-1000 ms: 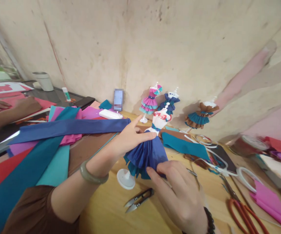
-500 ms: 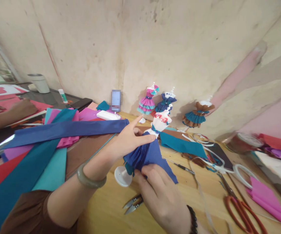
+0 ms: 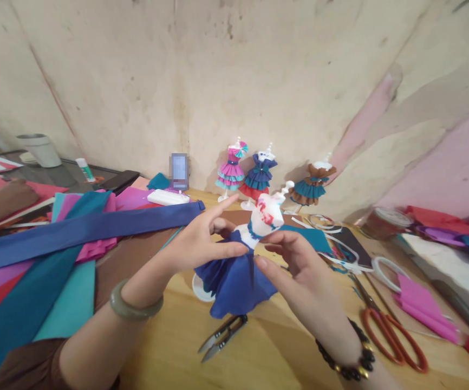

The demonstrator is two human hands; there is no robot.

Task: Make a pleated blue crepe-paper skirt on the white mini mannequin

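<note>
A small white dress mannequin [image 3: 267,211] with red marks on its chest and a teal band at its waist leans to the right, its round base [image 3: 202,287] on the table. Deep blue crepe paper [image 3: 238,290] hangs gathered from the waist like a skirt. My left hand [image 3: 202,241] presses the gathers at the waist, thumb in front and fingers behind. On the other side, my right hand [image 3: 299,271] holds the paper's top edge between thumb and fingers. Black-handled thread snips [image 3: 223,337] lie just below the skirt.
Three dressed mannequins, pink [image 3: 231,172], navy [image 3: 261,172] and brown-teal [image 3: 311,187], stand by the wall. Orange-handled scissors [image 3: 395,338] lie right. Crepe paper strips [image 3: 84,227] are piled left, near another person's hand [image 3: 5,197]. A phone [image 3: 180,170] stands at the back.
My right hand has moved up from the skirt's lower edge to the waist. The loose blue paper now hangs down in front, and the mannequin leans further right. My left hand stays at the waist.
</note>
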